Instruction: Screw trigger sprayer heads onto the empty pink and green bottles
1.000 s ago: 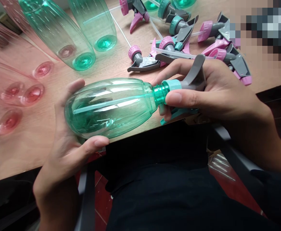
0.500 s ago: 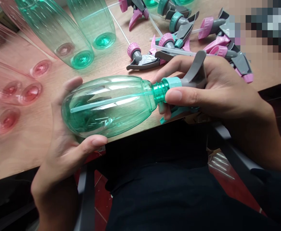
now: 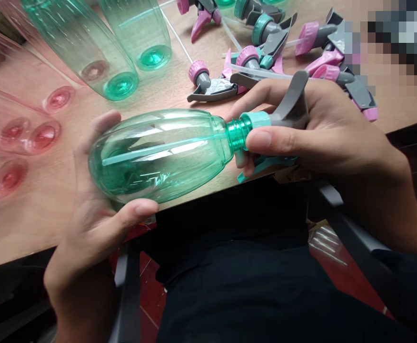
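A clear green bottle (image 3: 165,157) lies on its side in the air over the table's front edge, its neck to the right. My left hand (image 3: 104,209) is wrapped round its base, thumb along the near side. My right hand (image 3: 301,128) grips a spray head (image 3: 289,107) with a teal collar and grey lever at the bottle's mouth, thumb on the collar. The head's thin tube runs inside the bottle. Green threads show between the collar and the bottle's shoulder. Part of the spray head is hidden by my right fingers.
Several pink bottles (image 3: 10,176) stand on the wooden table (image 3: 37,224) at the left. Two green bottles (image 3: 121,85) (image 3: 154,57) are behind. Several pink and teal spray heads (image 3: 247,59) lie at the back right. A blurred, pixelated patch covers the upper right corner.
The bottle's base and my left hand have shifted very slightly left. Both hands keep their hold, and the collar looks almost the same against the neck.
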The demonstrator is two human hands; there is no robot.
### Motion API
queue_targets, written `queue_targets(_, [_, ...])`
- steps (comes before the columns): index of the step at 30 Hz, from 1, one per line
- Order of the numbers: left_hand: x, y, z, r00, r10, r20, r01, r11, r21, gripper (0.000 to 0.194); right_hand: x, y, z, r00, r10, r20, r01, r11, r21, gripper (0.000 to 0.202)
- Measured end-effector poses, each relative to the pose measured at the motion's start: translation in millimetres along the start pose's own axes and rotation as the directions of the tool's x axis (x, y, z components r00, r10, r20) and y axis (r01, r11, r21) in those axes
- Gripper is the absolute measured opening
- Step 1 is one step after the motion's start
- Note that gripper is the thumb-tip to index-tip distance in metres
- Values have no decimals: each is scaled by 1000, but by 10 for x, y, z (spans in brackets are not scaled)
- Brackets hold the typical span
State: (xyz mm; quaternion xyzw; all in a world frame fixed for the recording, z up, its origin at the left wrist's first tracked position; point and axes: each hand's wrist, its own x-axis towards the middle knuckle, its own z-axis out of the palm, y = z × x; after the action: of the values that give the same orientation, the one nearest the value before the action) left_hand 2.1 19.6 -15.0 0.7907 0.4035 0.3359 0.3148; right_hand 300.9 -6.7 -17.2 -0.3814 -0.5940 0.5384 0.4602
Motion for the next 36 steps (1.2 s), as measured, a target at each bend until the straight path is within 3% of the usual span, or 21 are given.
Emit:
queue_targets(1, [16,-53,-22,999,24,31,-23,1000,-20,85,-1,5,-3,1000,-4,2,4,1000,3,22])
queue_targets(3, [62,-203,-83,981,176,80,-170,983,-69,108,-5,11,-7,1000,-8,4,7,1000,11,21])
queue_targets(4, [83,-273,-112,981,174,83,-168,982,-81,114,-7,11,-9,1000,-7,5,7,1000,17,20])
queue_targets(6, [110,-359,-150,976,188,107,-177,979,-100,111,-11,6,-10,1000,4,7,-5,999,33,19])
queue_targets(8, [116,-368,-158,989,122,85,-117,991,-68,101,-14,-1,-10,1000,24,6,-24,999,44,19])
queue_targets(10, [115,-347,-157,963,239,127,-236,971,-39,116,-14,-4,-11,999,41,5,-41,998,49,20])
queue_targets(13, [125,-351,-165,942,306,139,-309,951,-2,122,-9,7,-14,1000,24,15,-25,997,73,21])
queue_targets(20, [132,-346,-151,945,297,137,-304,952,36,117,-3,23,-13,1000,23,11,-23,997,79,20])
queue_targets(27, [90,-250,-136,968,213,135,-220,975,33,112,-10,28,-3,1000,24,-3,-24,999,39,16])
queue_targets(36, [104,-338,-155,958,254,135,-255,967,-8,124,-11,17,-2,1000,17,1,-17,1000,8,16])
